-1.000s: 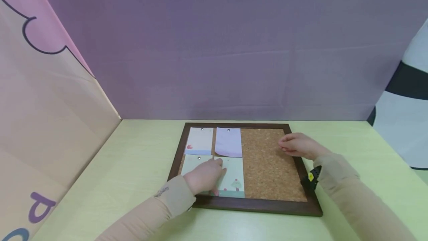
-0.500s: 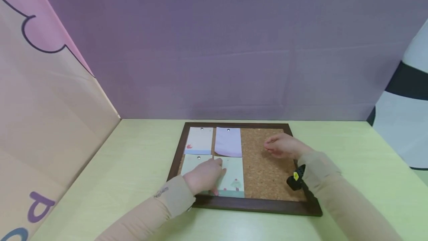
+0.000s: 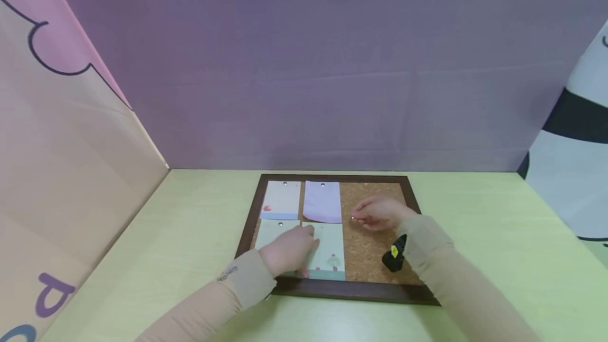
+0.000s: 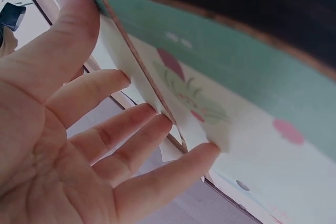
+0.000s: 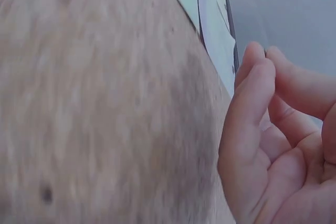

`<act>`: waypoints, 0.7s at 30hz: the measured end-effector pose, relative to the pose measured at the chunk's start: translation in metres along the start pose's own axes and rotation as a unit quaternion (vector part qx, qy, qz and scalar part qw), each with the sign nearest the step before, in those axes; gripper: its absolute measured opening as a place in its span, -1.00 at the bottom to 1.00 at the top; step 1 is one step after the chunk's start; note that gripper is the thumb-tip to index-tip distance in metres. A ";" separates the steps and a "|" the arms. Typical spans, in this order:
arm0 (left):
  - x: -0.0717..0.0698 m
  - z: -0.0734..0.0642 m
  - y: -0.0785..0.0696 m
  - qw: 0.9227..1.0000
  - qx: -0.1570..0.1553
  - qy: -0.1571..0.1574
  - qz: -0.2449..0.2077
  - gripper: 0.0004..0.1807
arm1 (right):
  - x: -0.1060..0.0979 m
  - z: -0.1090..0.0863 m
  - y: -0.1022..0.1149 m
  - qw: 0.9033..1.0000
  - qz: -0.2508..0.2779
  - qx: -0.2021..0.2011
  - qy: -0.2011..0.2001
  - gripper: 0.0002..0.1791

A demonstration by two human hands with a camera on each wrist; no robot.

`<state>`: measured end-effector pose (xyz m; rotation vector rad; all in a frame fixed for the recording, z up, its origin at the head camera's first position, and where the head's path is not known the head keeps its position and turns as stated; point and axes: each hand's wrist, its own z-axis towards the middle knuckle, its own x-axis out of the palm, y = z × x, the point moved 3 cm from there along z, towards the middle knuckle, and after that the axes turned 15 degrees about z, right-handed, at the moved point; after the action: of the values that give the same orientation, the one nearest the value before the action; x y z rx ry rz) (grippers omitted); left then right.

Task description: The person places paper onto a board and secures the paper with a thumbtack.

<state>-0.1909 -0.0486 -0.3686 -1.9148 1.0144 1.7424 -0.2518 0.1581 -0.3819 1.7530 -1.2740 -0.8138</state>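
Note:
A cork board [image 3: 361,255] with a dark brown frame lies on the table. My left hand [image 3: 287,250] spreads its fingers over the two lower notes; fingertips press on the lower right pale green note [image 3: 328,249] and the lower left note [image 3: 269,231]. Above the bare cork, right of the notes, my right hand [image 3: 380,212] pinches a small shiny thumbtack [image 3: 352,218] between thumb and index finger. In the right wrist view the fingertips mostly hide it. No tack shows on the lower right note, though the hand covers part of it.
Silver tacks hold the top edges of the cream note [image 3: 281,198], the lilac note [image 3: 322,203] and the lower left note. The lilac note's lower edge curls. A purple cloth backdrop [image 3: 294,94] stands behind the pale table [image 3: 204,205].
My right hand has moved left over the cork, from the right frame edge toward the notes, still pinching. My left hand has stayed in place on the lower notes.

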 end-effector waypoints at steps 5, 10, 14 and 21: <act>0.001 0.002 0.000 1.000 0.002 0.000 0.006 -0.33 | 0.018 0.006 0.002 1.000 -0.012 0.007 0.003 -0.82; 0.002 0.003 0.000 1.000 0.006 -0.002 0.020 -0.33 | 0.031 0.010 0.003 1.000 -0.024 0.018 -0.001 -0.81; 0.001 0.004 0.000 1.000 0.004 0.005 0.024 -0.29 | 0.035 0.011 0.004 0.999 -0.035 0.015 -0.010 -0.83; -0.001 0.003 0.001 1.000 -0.008 0.007 0.008 -0.28 | 0.045 0.014 0.004 0.998 -0.065 0.001 -0.002 -0.85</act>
<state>-0.1932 -0.0470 -0.3677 -1.9368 1.0280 1.7522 -0.2531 0.1111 -0.3868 1.8520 -1.1735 -0.8895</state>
